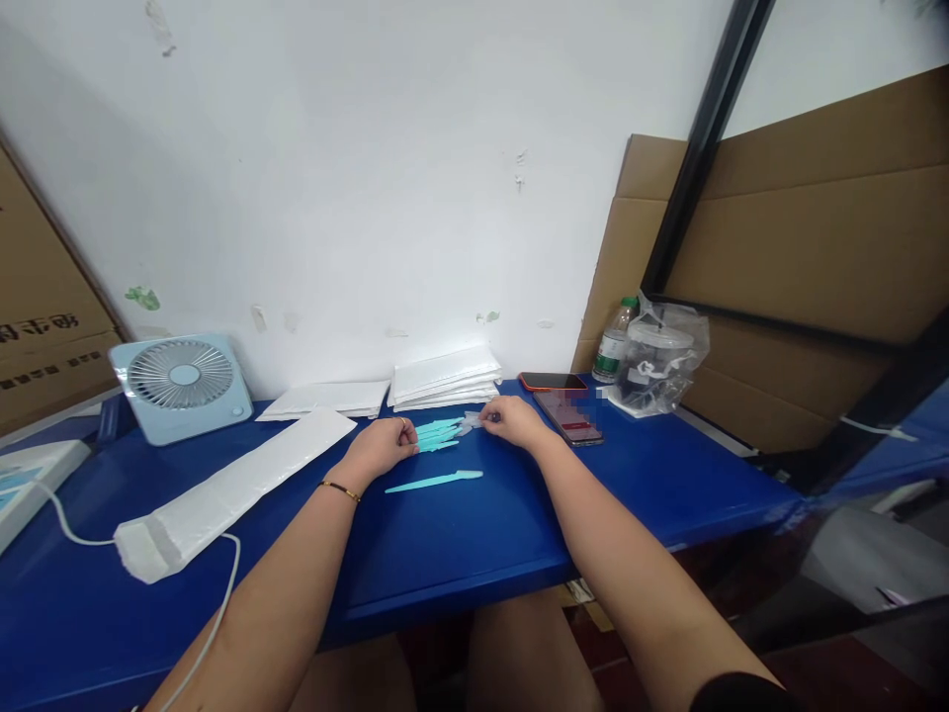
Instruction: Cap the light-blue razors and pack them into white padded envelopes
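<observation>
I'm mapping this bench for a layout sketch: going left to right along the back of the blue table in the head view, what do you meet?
Small fan → flat white envelopes → taller envelope stack → two phones → water bottle → clear plastic bag.

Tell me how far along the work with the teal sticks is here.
Done: one teal stick lies apart on the blue table. In hand: left hand and right hand hold a bunch of teal sticks. Left: that bunch, the long white sleeve and stacked white envelopes.
</observation>
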{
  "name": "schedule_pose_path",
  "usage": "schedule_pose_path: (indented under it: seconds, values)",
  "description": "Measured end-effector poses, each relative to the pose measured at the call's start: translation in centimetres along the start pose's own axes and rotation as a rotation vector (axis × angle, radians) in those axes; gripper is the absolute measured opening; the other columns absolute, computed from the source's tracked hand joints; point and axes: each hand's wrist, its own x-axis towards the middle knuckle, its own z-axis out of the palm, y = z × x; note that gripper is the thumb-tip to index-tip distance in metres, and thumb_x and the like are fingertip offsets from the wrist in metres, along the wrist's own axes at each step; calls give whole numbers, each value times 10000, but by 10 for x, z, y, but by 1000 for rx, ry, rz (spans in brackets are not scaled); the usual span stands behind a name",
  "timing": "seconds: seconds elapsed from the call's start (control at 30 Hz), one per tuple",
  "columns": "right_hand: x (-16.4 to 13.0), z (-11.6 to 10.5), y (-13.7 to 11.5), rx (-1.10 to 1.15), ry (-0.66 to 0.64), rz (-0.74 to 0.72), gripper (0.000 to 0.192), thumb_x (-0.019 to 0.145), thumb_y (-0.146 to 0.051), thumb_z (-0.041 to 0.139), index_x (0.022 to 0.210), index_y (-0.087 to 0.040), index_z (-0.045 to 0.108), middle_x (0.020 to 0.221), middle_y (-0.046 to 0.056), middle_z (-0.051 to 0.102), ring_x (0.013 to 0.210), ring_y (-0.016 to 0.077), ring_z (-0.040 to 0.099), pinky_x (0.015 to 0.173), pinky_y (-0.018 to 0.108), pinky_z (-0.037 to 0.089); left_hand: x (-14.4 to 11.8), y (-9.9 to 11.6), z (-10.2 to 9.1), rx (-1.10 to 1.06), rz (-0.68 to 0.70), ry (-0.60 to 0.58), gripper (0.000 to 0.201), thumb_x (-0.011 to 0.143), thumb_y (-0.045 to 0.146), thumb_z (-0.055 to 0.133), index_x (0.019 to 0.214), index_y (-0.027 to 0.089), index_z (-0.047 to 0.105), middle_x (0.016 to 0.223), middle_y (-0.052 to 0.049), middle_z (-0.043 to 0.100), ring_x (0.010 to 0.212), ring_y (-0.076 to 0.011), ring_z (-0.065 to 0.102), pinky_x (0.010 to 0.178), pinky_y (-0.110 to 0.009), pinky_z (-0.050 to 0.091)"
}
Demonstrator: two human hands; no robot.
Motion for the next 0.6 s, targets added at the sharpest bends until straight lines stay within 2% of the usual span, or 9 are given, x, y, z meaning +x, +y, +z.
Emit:
schedule_pose_path:
  seconds: [0.2, 0.43, 0.6]
  values:
    - [-1, -4, -4, 305, 19, -83, 190, 786, -194, 508, 879, -176, 672, 780, 23, 642, 655, 115, 531, 599, 207, 384, 0, 2, -4, 3, 14, 28, 155, 693, 348, 564, 770, 223, 615, 751, 16, 641, 668, -137, 569, 547, -224, 347]
    - [0, -1, -13, 401, -47, -80, 209, 794, -272, 544, 902, -170, 691, 796, 37, 653, 661, 117, 524, 604, 215, 385, 1, 6, -5, 12, 29, 37, 152, 693, 342, 566, 773, 225, 621, 756, 16, 638, 669, -138, 560, 560, -231, 344]
    - [-1, -1, -20, 433, -92, -50, 241, 784, -310, 561, 910, -152, 694, 688, 19, 626, 584, 101, 491, 547, 205, 364, -1, 12, -6, 9, 30, 31, 163, 699, 337, 561, 793, 220, 627, 775, 8, 646, 684, -141, 571, 573, -233, 363]
